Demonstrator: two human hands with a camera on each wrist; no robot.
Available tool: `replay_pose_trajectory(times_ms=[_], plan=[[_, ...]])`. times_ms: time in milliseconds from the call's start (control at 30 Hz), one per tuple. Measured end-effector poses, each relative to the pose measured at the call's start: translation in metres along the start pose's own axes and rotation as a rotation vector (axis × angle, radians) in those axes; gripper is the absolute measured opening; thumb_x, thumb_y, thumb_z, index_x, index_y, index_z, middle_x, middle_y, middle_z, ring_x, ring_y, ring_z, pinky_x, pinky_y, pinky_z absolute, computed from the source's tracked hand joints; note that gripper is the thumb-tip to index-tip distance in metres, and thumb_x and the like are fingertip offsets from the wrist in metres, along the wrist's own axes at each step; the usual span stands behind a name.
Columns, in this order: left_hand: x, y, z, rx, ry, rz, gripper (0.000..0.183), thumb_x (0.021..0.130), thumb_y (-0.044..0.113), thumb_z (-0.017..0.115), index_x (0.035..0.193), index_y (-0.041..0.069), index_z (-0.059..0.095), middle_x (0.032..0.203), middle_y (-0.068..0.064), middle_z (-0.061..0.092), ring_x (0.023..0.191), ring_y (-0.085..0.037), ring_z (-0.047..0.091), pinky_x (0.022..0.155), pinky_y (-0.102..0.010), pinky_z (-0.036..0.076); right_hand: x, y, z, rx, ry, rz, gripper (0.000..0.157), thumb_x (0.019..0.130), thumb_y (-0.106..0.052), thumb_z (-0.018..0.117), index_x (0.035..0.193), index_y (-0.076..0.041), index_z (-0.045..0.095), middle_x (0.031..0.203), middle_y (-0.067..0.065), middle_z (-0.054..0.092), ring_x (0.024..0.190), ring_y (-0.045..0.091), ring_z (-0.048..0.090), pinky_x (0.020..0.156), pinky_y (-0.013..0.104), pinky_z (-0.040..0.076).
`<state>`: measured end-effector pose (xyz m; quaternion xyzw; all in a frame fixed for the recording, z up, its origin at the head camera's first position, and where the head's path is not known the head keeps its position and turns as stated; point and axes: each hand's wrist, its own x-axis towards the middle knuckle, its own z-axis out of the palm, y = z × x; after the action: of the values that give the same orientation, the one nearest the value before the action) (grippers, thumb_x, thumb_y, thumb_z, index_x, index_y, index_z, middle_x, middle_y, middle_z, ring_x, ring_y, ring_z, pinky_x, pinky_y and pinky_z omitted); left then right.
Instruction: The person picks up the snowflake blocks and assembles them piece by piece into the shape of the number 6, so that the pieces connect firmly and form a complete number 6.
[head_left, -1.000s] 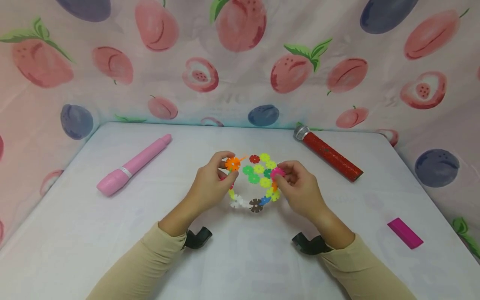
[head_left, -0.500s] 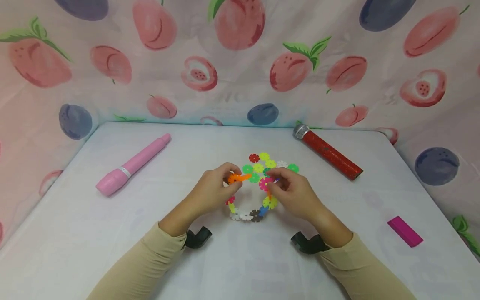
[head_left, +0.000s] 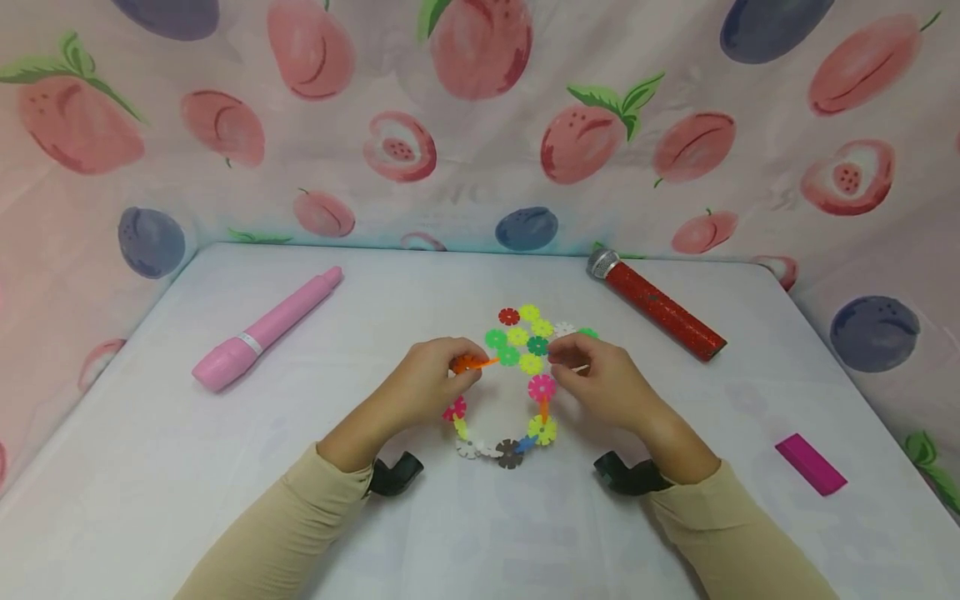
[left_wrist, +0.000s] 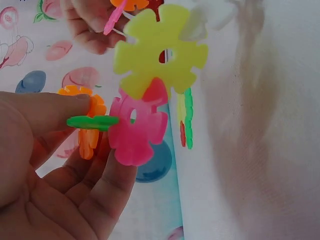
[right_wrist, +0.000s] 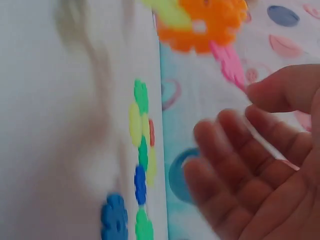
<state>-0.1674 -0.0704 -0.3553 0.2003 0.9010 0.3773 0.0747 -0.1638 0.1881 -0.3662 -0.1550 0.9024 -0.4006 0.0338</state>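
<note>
In the head view, a looped chain of notched plastic snowflake discs [head_left: 542, 430] in several colours hangs above the table. My left hand [head_left: 435, 375] pinches the orange disc [head_left: 463, 364] at the chain's left end. The left wrist view shows a green disc [left_wrist: 92, 122] edge-on by that thumb, then a pink disc [left_wrist: 137, 130] and a yellow one [left_wrist: 162, 50]. My right hand [head_left: 607, 383] is beside the chain's other end, a pink disc [head_left: 542, 387]. In the right wrist view its thumb lies close to that disc; whether they touch I cannot tell. Its fingers are loosely extended.
Several loose discs [head_left: 517, 336] lie on the white table [head_left: 480, 533] behind the chain. A pink microphone [head_left: 266, 332] lies at left, a glittery red microphone [head_left: 660, 308] at back right. A magenta block [head_left: 811, 464] lies at right. Fruit-patterned cloth [head_left: 465, 167] hangs behind.
The chain has come lower and nearer the person, with the left hand still on its orange end. My right hand has let go of the pink disc and shifted right.
</note>
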Motion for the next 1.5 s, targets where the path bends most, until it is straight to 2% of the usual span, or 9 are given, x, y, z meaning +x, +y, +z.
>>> replay_pose_trajectory(times_ms=[233,533,700,833,967,1133,1300,1400,1500], plan=[[-0.001,0.001,0.0,-0.004,-0.006,-0.003,0.022,0.094,0.009,0.07,0.116,0.009,0.072,0.107,-0.001,0.068,0.095,-0.02,0.058,0.08,-0.03,0.053,0.005,0.013,-0.006,-0.101,-0.073,0.161,0.036,0.093,-0.015,0.069,0.127,-0.003,0.061,0.122,0.012,0.065,0.115,0.033,0.059,0.088,0.045,0.055],[0.0,0.001,0.0,0.001,-0.006,0.009,0.021,0.094,0.009,0.071,0.115,0.009,0.072,0.105,-0.001,0.068,0.094,-0.019,0.058,0.081,-0.03,0.053,0.006,0.019,-0.019,-0.205,-0.227,0.256,0.044,0.087,-0.012,0.076,0.128,-0.005,0.061,0.125,0.011,0.062,0.118,0.034,0.055,0.095,0.049,0.05],[-0.001,0.001,0.0,0.001,-0.01,0.005,0.022,0.094,0.009,0.071,0.115,0.009,0.072,0.107,-0.001,0.068,0.096,-0.02,0.058,0.083,-0.031,0.053,0.006,0.022,-0.02,-0.244,-0.275,0.275,0.042,0.086,-0.007,0.075,0.126,-0.002,0.062,0.119,0.01,0.064,0.11,0.03,0.058,0.093,0.046,0.051],[-0.001,0.002,0.0,-0.006,-0.014,-0.003,0.022,0.094,0.009,0.071,0.116,0.009,0.072,0.108,-0.001,0.068,0.097,-0.02,0.059,0.085,-0.032,0.053,0.006,0.023,-0.018,-0.265,-0.272,0.271,0.039,0.086,-0.005,0.075,0.123,-0.002,0.064,0.113,0.01,0.064,0.106,0.028,0.058,0.093,0.046,0.051],[-0.001,0.002,0.001,-0.013,-0.014,-0.005,0.022,0.094,0.009,0.071,0.116,0.01,0.072,0.108,0.0,0.068,0.097,-0.02,0.059,0.085,-0.032,0.053,0.005,0.023,-0.021,-0.262,-0.263,0.247,0.025,0.088,-0.005,0.073,0.112,-0.004,0.067,0.1,0.008,0.062,0.096,0.026,0.056,0.085,0.042,0.052],[-0.002,0.002,0.001,-0.018,-0.016,-0.001,0.022,0.094,0.01,0.071,0.116,0.01,0.072,0.107,0.0,0.068,0.097,-0.019,0.059,0.084,-0.031,0.054,0.003,0.02,-0.024,-0.163,-0.177,0.163,0.01,0.092,-0.01,0.069,0.1,-0.008,0.064,0.087,0.005,0.058,0.085,0.023,0.053,0.072,0.034,0.048],[-0.002,0.003,0.002,-0.015,-0.015,0.023,0.021,0.093,0.01,0.071,0.114,0.01,0.073,0.107,0.0,0.068,0.097,-0.019,0.059,0.083,-0.03,0.054,0.002,0.008,-0.018,0.108,-0.021,0.078,0.018,0.095,-0.013,0.07,0.106,-0.004,0.06,0.093,0.009,0.063,0.076,0.024,0.064,0.066,0.03,0.055],[-0.002,0.004,0.002,-0.017,-0.013,0.039,0.021,0.093,0.009,0.071,0.114,0.01,0.073,0.107,0.0,0.068,0.097,-0.019,0.059,0.084,-0.031,0.054,0.0,-0.001,-0.01,0.269,0.023,0.051,0.019,0.095,-0.008,0.068,0.11,0.001,0.061,0.097,0.014,0.066,0.075,0.023,0.071,0.069,0.029,0.058],[-0.003,0.006,0.003,-0.021,-0.009,0.06,0.021,0.093,0.009,0.072,0.114,0.01,0.073,0.108,0.0,0.068,0.098,-0.019,0.06,0.084,-0.032,0.054,-0.002,-0.009,-0.004,0.365,0.012,0.036,0.022,0.096,-0.003,0.066,0.115,0.007,0.063,0.102,0.018,0.068,0.081,0.023,0.074,0.075,0.03,0.058]])
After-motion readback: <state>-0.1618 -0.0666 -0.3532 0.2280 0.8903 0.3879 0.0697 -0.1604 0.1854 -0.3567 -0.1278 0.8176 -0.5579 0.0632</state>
